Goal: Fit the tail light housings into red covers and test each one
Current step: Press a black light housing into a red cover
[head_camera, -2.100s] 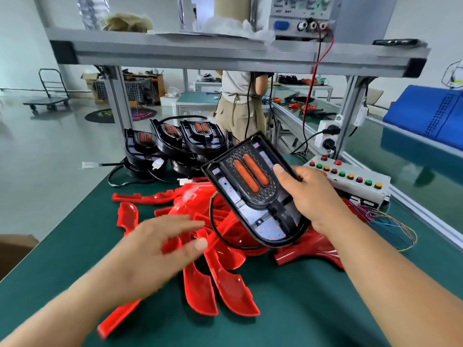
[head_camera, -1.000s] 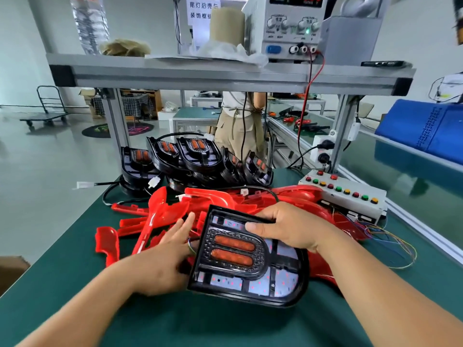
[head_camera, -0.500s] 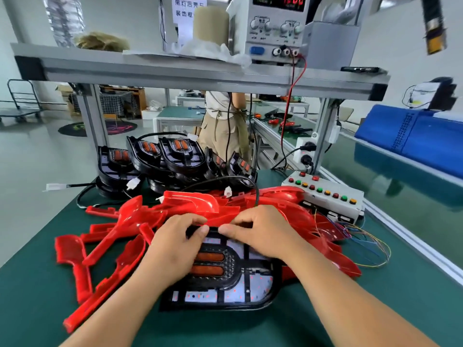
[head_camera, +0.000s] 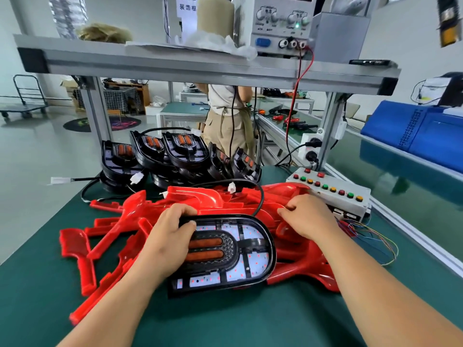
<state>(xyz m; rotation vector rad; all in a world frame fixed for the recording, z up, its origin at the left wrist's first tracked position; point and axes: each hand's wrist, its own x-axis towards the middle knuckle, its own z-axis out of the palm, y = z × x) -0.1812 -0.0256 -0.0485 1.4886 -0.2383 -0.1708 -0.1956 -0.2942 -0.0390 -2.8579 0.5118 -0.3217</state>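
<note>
Your right hand (head_camera: 309, 216) has quit the housing (head_camera: 233, 254) to pinch a red cover (head_camera: 275, 196) at two o'clock; your left hand (head_camera: 172, 236) grips the housing alone, so fitting looks next.

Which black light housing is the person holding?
The housing lying face-up nearest the camera, gripped at its edge by the left hand; the other housings lean stacked at the far end, untouched.

This is a factory assembly hall: long green worktop (head_camera: 250, 321), aluminium frame shelf (head_camera: 175, 66), power supply (head_camera: 280, 23), button box (head_camera: 333, 194), trolley (head_camera: 25, 101).
</note>
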